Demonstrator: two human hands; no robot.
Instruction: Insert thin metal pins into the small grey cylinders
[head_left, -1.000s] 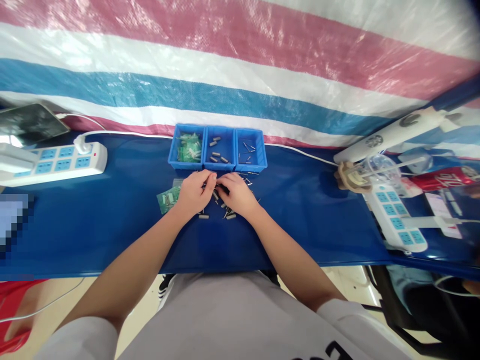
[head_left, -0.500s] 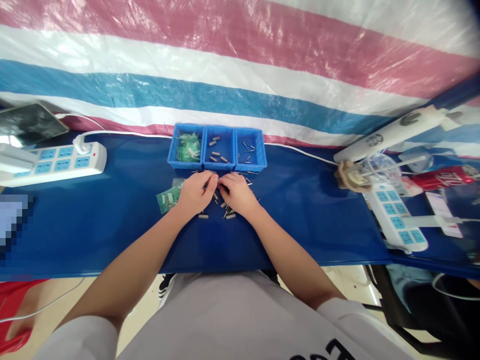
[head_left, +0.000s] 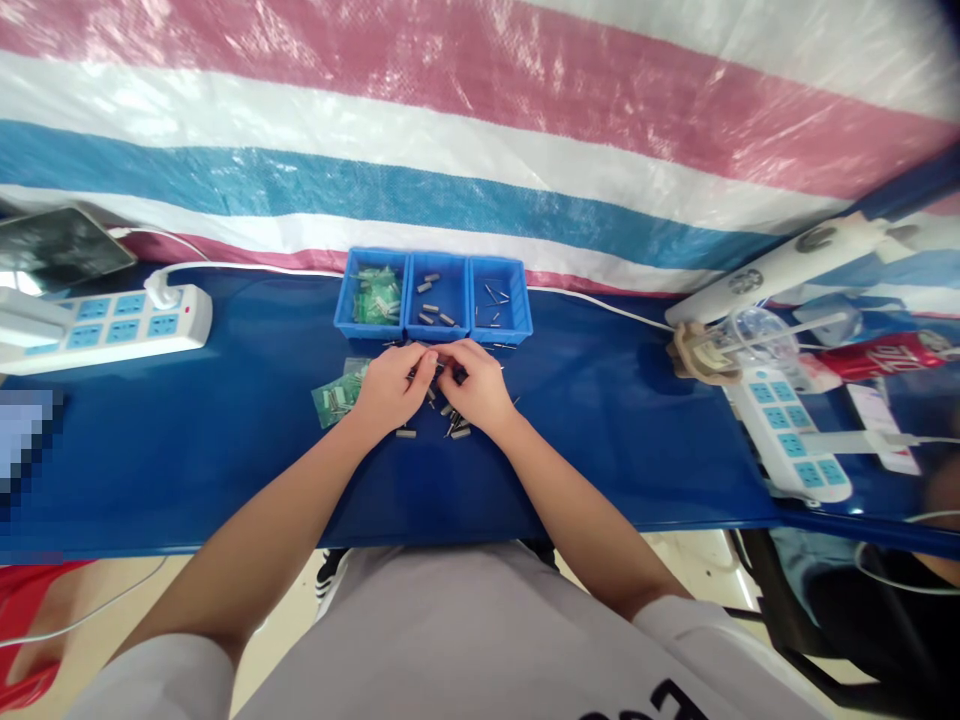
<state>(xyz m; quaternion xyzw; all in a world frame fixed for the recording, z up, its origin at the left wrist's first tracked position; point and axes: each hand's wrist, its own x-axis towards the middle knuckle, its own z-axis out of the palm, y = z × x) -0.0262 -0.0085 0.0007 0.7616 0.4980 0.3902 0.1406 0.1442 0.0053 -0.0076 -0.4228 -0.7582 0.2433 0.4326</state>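
Note:
My left hand (head_left: pixel 395 384) and my right hand (head_left: pixel 477 385) meet fingertip to fingertip over the blue table, both with fingers pinched together. Whatever small piece sits between them is hidden by the fingers. Under and around my hands lie several short grey metal cylinders (head_left: pixel 406 434) and thin metal pins (head_left: pixel 454 424). A green plastic bag (head_left: pixel 336 397) with small metal parts in it lies just left of my left hand. Beyond my fingers stand three joined blue bins: the left bin (head_left: pixel 341 318) has green bags, the middle bin (head_left: pixel 451 270) grey cylinders, the right bin (head_left: pixel 514 320) thin pins.
A white power strip (head_left: pixel 187 315) stands at the left, a second power strip (head_left: pixel 787 430) at the right. Near the latter are a brown cup holder (head_left: pixel 694 355) and a red drink can (head_left: pixel 885 355). A striped sheet (head_left: pixel 450 120) hangs behind the table.
My right hand has turned and its fingers have risen slightly, closer against the left fingertips. My left hand stays almost where it was.

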